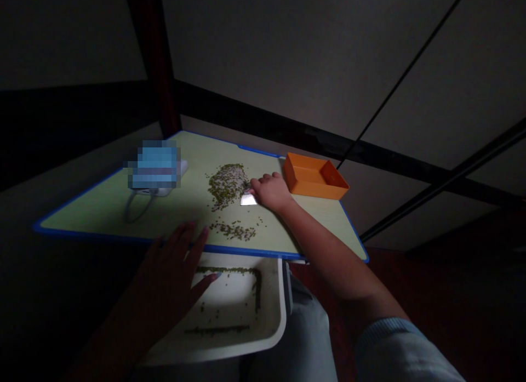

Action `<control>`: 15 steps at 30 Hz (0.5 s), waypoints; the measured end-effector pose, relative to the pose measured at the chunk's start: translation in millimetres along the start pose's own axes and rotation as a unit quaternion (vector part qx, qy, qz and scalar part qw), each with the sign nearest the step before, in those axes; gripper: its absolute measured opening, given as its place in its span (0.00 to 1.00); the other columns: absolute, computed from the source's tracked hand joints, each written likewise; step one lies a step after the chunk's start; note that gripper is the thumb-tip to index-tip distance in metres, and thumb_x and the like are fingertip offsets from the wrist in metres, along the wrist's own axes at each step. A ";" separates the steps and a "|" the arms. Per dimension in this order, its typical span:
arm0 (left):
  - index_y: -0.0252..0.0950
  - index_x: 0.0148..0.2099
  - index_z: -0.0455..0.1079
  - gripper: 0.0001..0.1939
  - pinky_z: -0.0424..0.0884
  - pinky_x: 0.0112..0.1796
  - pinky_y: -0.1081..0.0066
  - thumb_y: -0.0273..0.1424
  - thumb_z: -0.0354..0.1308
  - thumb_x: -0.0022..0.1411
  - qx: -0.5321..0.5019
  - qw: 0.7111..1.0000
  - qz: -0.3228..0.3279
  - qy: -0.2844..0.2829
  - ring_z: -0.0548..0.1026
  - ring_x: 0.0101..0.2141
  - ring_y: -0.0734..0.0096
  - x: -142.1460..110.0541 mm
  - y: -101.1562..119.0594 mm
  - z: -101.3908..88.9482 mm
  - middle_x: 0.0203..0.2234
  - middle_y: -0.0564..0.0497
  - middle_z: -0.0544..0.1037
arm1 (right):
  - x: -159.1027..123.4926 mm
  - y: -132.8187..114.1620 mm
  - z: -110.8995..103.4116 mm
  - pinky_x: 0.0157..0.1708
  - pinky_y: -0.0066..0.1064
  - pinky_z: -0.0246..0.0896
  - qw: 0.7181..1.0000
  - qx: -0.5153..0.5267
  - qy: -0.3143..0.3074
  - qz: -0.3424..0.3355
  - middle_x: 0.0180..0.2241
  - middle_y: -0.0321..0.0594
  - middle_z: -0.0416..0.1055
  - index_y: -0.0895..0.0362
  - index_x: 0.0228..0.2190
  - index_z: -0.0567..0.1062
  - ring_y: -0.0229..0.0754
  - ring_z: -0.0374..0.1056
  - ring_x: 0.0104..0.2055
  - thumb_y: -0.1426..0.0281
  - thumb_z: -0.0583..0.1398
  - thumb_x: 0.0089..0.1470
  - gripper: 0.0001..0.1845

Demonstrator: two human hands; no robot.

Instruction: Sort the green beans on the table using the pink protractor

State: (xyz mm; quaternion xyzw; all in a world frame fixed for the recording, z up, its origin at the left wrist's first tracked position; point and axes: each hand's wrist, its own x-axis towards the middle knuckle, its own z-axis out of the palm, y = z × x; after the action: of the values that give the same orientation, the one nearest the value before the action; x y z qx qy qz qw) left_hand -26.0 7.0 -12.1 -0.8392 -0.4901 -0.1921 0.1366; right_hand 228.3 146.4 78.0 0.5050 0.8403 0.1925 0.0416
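A pile of small green and pale grains [227, 183], the green ones like mung beans, lies on the pale tabletop [193, 146]. My right hand [271, 191] is at the pile's right side, its fingers closed on a small flat piece with a bright white face [248, 199]; its exact kind is unclear. Nearer the front edge is a smaller scatter of grains [235, 231]. My left hand [175, 261] is in shadow with fingers spread, fingertips by the table's front edge and thumb over the white tub [276, 321]. Green grains line the tub's inner edges.
An orange open box [314, 190] stands at the table's right rear. On the left is a blurred-out blue thing [155, 165] with a looped cable [128, 209]. A blue rim [246, 251] borders the table. Wall panels rise behind it.
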 end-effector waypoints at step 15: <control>0.33 0.68 0.49 0.39 0.57 0.59 0.41 0.51 0.41 0.62 -0.010 1.000 -0.004 -0.014 0.59 0.65 0.41 0.8 -0.9 -0.3 0.66 0.31 0.60 | -16.0 7.7 11.5 0.40 0.38 0.43 0.990 0.002 0.065 -0.129 0.38 0.48 0.77 0.56 0.45 0.74 0.49 0.63 0.43 0.56 0.48 0.68 0.22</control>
State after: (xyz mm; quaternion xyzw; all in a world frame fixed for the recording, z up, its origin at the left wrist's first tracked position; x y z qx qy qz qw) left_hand -26.5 7.9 -11.4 -0.8409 -0.4935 -0.1859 0.1211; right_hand 245.4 139.0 68.2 0.3789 0.8997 0.2165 0.0105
